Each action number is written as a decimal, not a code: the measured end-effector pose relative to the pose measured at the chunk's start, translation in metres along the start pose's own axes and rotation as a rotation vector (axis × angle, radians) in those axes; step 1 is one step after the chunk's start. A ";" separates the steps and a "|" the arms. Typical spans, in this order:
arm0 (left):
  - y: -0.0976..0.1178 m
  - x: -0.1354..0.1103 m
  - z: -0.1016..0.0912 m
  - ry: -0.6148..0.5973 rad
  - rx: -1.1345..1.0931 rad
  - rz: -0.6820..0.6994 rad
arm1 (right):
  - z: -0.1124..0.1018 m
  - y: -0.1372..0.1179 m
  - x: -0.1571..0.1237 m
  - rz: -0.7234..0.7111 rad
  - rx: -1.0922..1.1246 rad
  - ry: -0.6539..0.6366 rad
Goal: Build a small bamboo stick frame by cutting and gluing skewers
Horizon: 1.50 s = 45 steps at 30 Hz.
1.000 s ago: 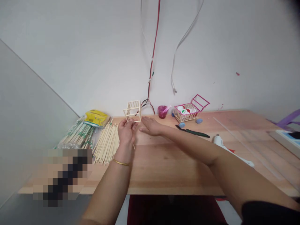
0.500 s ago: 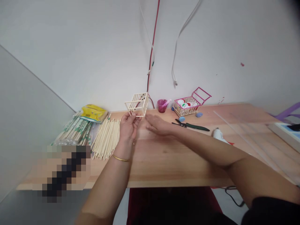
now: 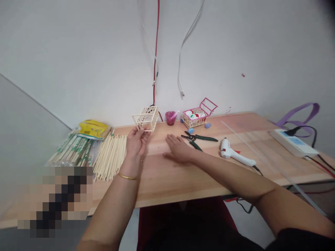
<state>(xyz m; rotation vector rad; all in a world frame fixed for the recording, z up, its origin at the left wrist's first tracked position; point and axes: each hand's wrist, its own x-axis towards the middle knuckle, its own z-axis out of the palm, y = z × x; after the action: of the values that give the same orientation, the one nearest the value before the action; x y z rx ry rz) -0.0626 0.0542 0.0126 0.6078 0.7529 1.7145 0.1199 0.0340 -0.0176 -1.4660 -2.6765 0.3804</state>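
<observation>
My left hand (image 3: 136,143) is raised over the wooden table (image 3: 183,174) and pinches the lower corner of a small box frame made of pale sticks (image 3: 146,118). The frame is tilted and off the table. My right hand (image 3: 178,149) lies open and flat on the table to the right of it, fingers stretched out, holding nothing. Green-handled pliers (image 3: 200,138) lie just beyond its fingertips. A white glue gun (image 3: 235,156) rests farther right.
Loose wooden sticks (image 3: 111,157) and wrapped chopstick packs (image 3: 72,150) lie at the left, with a yellow packet (image 3: 92,129) behind. A pink cup (image 3: 170,118) and a pink toy cart (image 3: 199,115) stand by the wall. A power strip (image 3: 295,143) sits far right. Cables hang down the wall.
My right hand has drawn back from the frame and settled flat on the table. The left hand keeps the frame up. The view has swung right, showing the glue gun and power strip.
</observation>
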 end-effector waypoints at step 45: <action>-0.003 -0.002 -0.001 -0.018 0.050 -0.026 | -0.055 0.163 -0.011 0.273 -0.057 0.103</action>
<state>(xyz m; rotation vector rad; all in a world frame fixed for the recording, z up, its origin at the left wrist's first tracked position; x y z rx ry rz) -0.0603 0.0528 0.0096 0.6446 0.7898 1.6688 0.2691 0.1187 -0.0042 -1.8212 -2.4322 0.2373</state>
